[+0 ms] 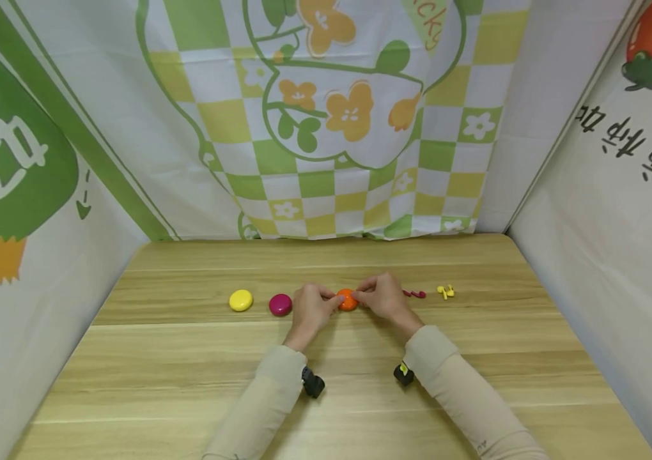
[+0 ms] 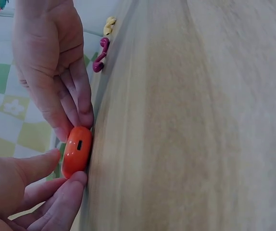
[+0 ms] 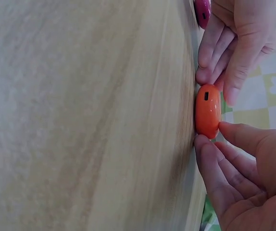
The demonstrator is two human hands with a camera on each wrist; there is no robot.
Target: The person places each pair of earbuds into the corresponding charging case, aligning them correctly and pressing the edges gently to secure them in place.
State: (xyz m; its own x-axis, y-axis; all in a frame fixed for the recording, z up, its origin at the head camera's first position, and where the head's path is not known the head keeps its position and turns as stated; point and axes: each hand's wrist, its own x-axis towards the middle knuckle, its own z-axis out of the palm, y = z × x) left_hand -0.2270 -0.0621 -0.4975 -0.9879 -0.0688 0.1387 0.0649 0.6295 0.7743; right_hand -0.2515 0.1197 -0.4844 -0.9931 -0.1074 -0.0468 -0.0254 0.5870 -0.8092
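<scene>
An orange earbud case point(image 1: 348, 303), rounded and closed, lies on the table between the two hands. Its small charging port faces the wrist cameras. My left hand point(image 1: 310, 310) pinches the left end with thumb and fingers. From the other side, my right hand point(image 1: 386, 299) holds the right end, its thumb on the upper edge and fingertips low, as the right wrist view shows. Left of the left hand sit a magenta case point(image 1: 280, 305) and a yellow case point(image 1: 241, 300). Magenta earbuds point(image 1: 418, 294) lie just beyond the right hand, partly hidden in the head view.
Yellow earbuds point(image 1: 446, 292) lie farther right in the same row. The wooden table point(image 1: 349, 415) reaches back to a checkered cloth point(image 1: 314, 191), with printed fabric walls on both sides. A black wrist camera point(image 1: 312, 383) is worn on the left wrist, another point(image 1: 403, 374) on the right.
</scene>
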